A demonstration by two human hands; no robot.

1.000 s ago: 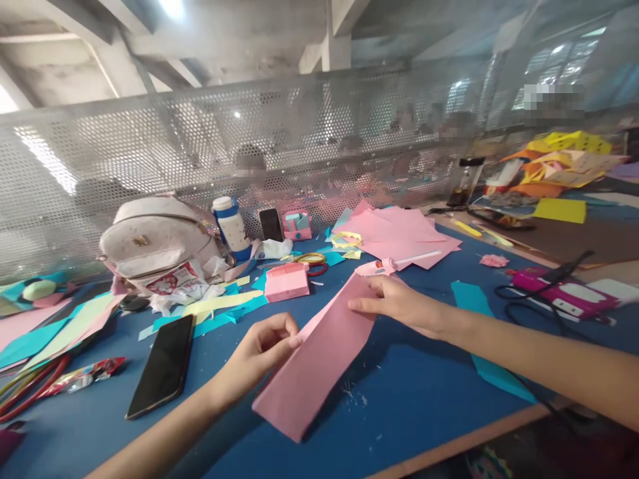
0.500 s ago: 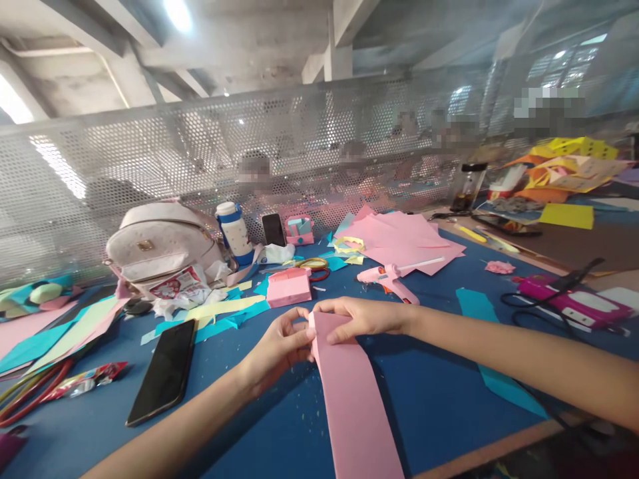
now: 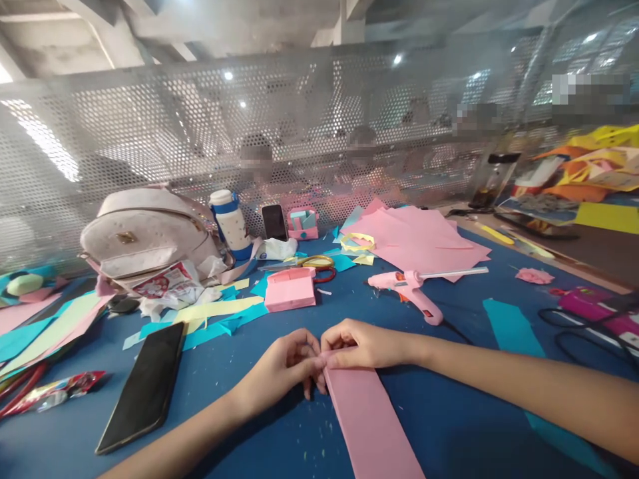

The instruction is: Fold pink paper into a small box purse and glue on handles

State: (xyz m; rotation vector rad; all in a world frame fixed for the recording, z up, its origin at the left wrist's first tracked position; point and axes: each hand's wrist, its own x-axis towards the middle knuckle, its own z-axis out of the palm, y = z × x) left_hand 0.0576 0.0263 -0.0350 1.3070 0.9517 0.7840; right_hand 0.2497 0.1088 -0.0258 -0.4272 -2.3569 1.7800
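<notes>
A long strip of pink paper (image 3: pixel 377 426) runs from my fingertips down to the bottom edge of the view. At its far end, the fingers of my left hand (image 3: pixel 292 366) are pinched on the left corner. My right hand (image 3: pixel 364 344) grips the same end from above, thumb on top and fingers curled over the edge. The two hands' fingertips meet at that corner, so the paper between them is partly hidden. Just beyond lies a small pink paper box (image 3: pixel 290 290). To the right of it rests a pink hot glue gun (image 3: pixel 409 289).
A black phone (image 3: pixel 142 386) lies at left. Behind it are a pale backpack (image 3: pixel 144 233), a bottle (image 3: pixel 230 223) and paper scraps. Pink sheets (image 3: pixel 414 236) pile near the perforated metal screen (image 3: pixel 299 113). A blue strip (image 3: pixel 514 326) and magenta device (image 3: pixel 589 309) lie right.
The view has shifted, with the table things spreading outward and the hands lower in the picture. My fingers have drawn together at the strip's far left corner; both hands still hold it.
</notes>
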